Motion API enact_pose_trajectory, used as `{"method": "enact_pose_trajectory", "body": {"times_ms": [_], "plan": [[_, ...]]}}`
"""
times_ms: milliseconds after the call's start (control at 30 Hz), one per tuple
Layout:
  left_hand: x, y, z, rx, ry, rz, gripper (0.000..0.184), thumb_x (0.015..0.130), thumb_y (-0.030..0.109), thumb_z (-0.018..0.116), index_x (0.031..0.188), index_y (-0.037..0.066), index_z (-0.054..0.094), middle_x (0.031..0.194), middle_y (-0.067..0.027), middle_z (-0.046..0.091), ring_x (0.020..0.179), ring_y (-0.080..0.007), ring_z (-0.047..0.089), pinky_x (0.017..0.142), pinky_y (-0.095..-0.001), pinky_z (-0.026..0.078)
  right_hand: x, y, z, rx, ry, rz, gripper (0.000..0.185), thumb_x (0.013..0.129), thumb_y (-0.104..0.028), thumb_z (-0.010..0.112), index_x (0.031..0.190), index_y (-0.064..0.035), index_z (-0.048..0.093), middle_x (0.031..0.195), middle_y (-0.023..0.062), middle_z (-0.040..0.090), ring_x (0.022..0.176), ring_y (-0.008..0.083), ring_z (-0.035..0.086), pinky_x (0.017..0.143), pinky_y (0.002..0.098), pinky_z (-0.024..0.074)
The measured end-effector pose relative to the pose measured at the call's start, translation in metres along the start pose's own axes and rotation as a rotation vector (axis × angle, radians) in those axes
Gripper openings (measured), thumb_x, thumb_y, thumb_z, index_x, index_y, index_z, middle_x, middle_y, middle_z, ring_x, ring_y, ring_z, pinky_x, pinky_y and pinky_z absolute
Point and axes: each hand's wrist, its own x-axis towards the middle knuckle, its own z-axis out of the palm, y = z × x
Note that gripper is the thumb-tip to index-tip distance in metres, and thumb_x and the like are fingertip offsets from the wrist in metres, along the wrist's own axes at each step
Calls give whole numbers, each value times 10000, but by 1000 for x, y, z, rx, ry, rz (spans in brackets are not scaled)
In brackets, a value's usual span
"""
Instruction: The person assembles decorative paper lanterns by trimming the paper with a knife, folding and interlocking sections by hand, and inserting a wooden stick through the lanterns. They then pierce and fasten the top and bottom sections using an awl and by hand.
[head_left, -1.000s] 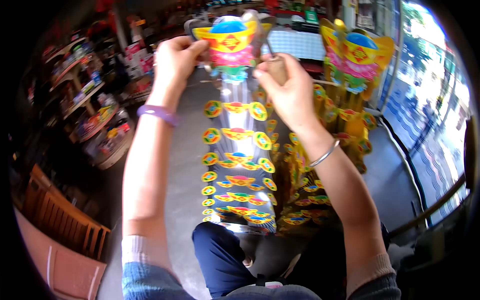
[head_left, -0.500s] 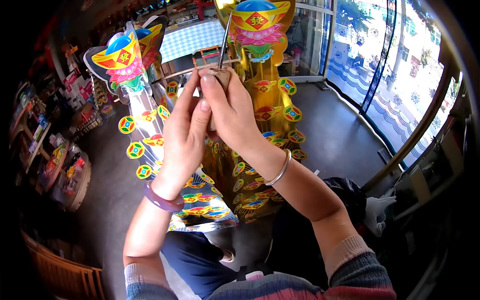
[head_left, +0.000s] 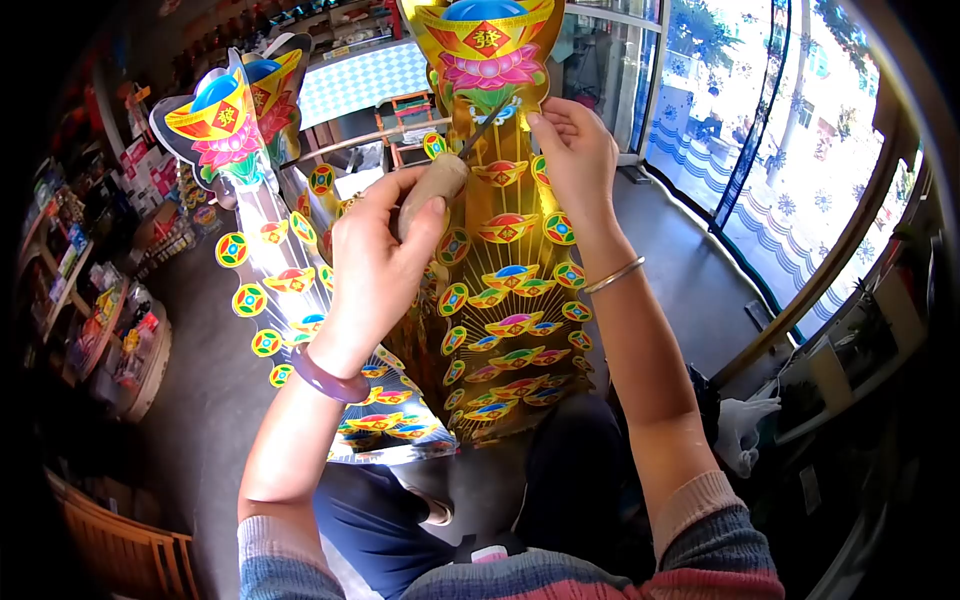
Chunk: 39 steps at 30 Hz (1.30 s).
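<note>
A person sits indoors, both arms reaching forward over two tall, shiny hanging decorations. The left hand point(head_left: 375, 245) wraps a wooden-handled awl point(head_left: 436, 188), fingers curled around the handle and thumb laid along it. The awl's thin metal spike points up and away, against the neck of the gold decoration point(head_left: 516, 300); whether its tip goes through the material, I cannot tell. The right hand point(head_left: 578, 150) is at that neck's right edge, thumb and forefinger brought close together, the other fingers folded; I cannot tell whether they pinch the film.

The gold decoration stands in front of the person, slightly right of centre. Its top shows a yellow ingot with a blue dome above a pink lotus, and a red diamond on the ingot carries the readable Chinese character 發. Rows of smaller ingots and round coins run down below it. To the left, the silver decoration point(head_left: 226, 140) repeats this design and the same 發. Behind are a table with a blue-and-white checked cloth point(head_left: 355, 85) and, at far left, stocked shelves point(head_left: 115, 330), whose package lettering is too small to read.
</note>
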Motion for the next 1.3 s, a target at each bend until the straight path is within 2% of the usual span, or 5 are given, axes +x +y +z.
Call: {"method": "enact_pose_trajectory", "body": {"times_ms": [167, 467, 567, 667, 1300], "plan": [[3, -7, 5, 91, 8, 97, 334, 791, 155, 625, 1084, -4, 617, 800, -179, 619, 715, -307, 610, 655, -358, 470, 1, -3, 6, 41, -12, -1, 219, 759, -123, 703, 907, 27, 646, 815, 97, 653, 699, 160, 644, 668, 270, 497], [8, -8, 7, 148, 3, 125, 329, 764, 144, 631, 1059, -3, 634, 758, -175, 598, 693, -312, 596, 656, -356, 471, -2, 8, 11, 109, 31, -29, 180, 756, -57, 690, 908, 28, 646, 780, 93, 646, 675, 136, 631, 654, 249, 495], [9, -10, 6, 188, -58, 141, 334, 841, 106, 587, 1163, 19, 595, 767, -62, 544, 498, -107, 539, 474, -245, 418, -3, 7, 10, 107, 42, -58, 177, 754, -42, 686, 913, 26, 645, 769, 87, 638, 672, 138, 630, 650, 248, 494], [12, -6, 9, 143, -6, 121, 336, 760, 152, 636, 1062, 4, 638, 757, -169, 599, 691, -307, 600, 654, -345, 476, -4, 6, 10, 113, 46, -71, 175, 755, -30, 679, 917, 24, 644, 761, 83, 631, 667, 140, 628, 645, 247, 494], [18, -8, 11, 243, 33, 229, 319, 744, 149, 641, 1035, 19, 654, 708, -153, 583, 622, -284, 590, 600, -332, 477, -6, 2, 9, 102, 71, -107, 147, 750, -12, 662, 894, 14, 652, 726, 85, 611, 622, 145, 596, 619, 251, 478]]}}
